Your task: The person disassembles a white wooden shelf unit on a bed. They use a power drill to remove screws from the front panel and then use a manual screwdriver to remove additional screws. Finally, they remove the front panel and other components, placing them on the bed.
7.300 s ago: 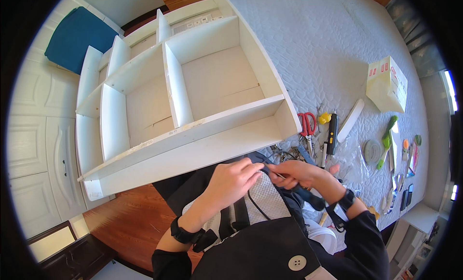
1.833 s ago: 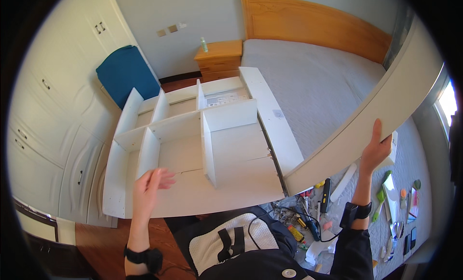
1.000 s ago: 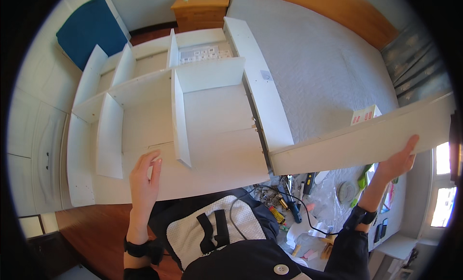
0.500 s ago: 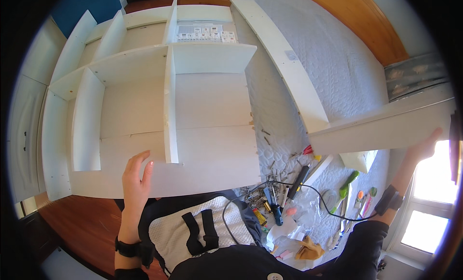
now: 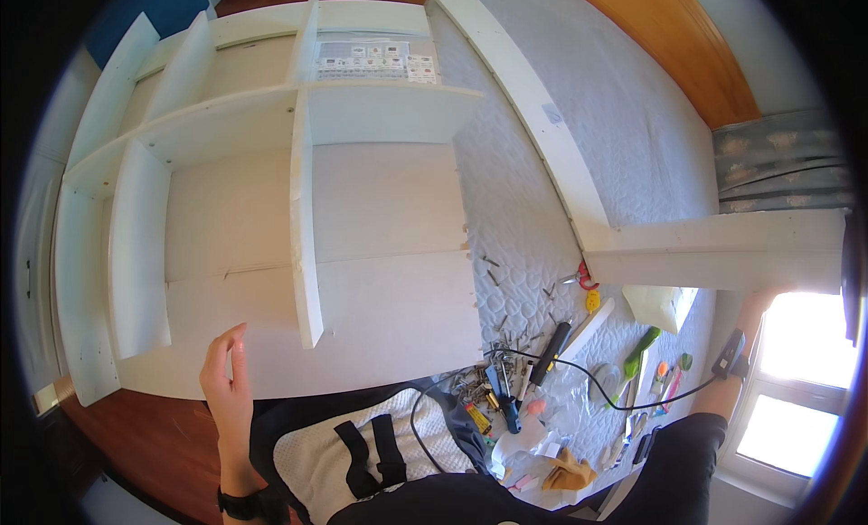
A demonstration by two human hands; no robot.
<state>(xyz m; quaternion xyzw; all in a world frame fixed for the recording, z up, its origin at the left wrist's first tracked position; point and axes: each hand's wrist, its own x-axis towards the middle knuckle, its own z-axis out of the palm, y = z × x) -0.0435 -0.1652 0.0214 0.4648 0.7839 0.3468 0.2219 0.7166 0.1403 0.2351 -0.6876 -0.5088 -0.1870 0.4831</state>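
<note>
My left hand (image 5: 226,373) hovers over the near edge of a white shelving unit (image 5: 389,321), with nothing in it. Its fingers are loosely curved, and the thumb stands a little apart from them. At the far right, my right arm reaches to the outer end of a long white board (image 5: 714,251). My right hand (image 5: 758,301) is at the board's lower edge, holding it, with most of the fingers hidden behind it. The board's inner end meets another long white board (image 5: 533,118) lying on the quilted bed surface.
Screws and hand tools (image 5: 503,398) lie heaped right of the unit, with a black-handled tool (image 5: 551,353) and red-handled scissors (image 5: 586,276). A black cable (image 5: 601,380) crosses them to my right wrist. A window (image 5: 796,380) stands at right; a white padded seat (image 5: 312,439) is before me.
My left hand has moved left and nearer, its thumb closer to the fingers. The board's right end sits lower in view, with my right hand more hidden behind it. The whole view has shifted.
</note>
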